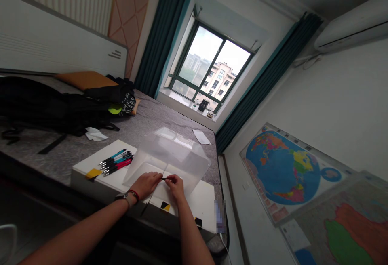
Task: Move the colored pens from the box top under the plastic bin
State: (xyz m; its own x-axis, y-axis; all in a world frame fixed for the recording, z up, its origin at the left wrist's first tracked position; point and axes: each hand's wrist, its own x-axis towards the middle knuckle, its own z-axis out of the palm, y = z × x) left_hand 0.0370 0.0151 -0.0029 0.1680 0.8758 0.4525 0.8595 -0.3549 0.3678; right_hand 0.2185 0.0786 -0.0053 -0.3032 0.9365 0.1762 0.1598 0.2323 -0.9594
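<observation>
My left hand (147,184) and my right hand (176,185) meet over a clear plastic box, their fingers closed. A small dark, thin piece (163,178) spans the gap between my fingertips, one end in each hand. Its kind is too small to make out. Behind my hands the translucent lid (178,154) of the box stands raised. To the left of the plastic box, several pens (117,162) lie side by side, blue, black and red with pale tips. The inside of the box is partly hidden by my hands.
White boxes (197,210) with yellow-and-black corners support everything, on a grey bed (163,113). A black bag (45,107), a crumpled tissue (95,134) and a white sheet (201,137) lie around. A blurred object with a cable (222,238) is at the right edge.
</observation>
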